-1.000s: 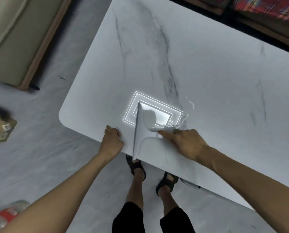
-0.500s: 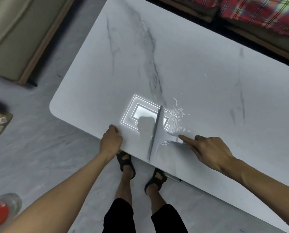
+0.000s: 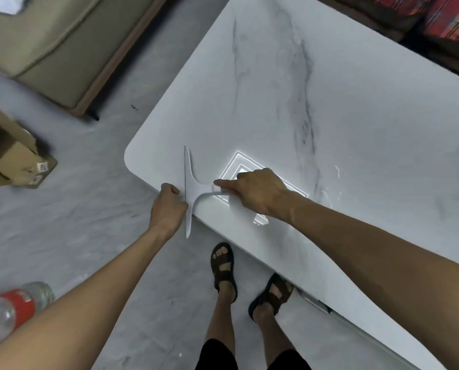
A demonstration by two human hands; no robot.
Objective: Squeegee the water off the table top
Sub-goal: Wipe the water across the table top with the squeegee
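A white marble-look table top fills the right of the view. My right hand grips the handle of a pale grey squeegee, forefinger stretched along it. Its blade stands across the near left edge, its lower end hanging past the rim. My left hand is curled shut at that edge, touching the blade. A few streaks of water glint on the table to the right of my right hand. A bright ceiling-light reflection lies under that hand.
My sandalled feet stand on the grey floor below the table edge. An open cardboard box and a plastic bottle with a red label lie at the left. A beige sofa is far left, plaid fabric far right.
My right hand has swept the squeegee leftward across the table to the near left edge, past the water streaks. My left hand has stayed at the edge and now meets the blade.
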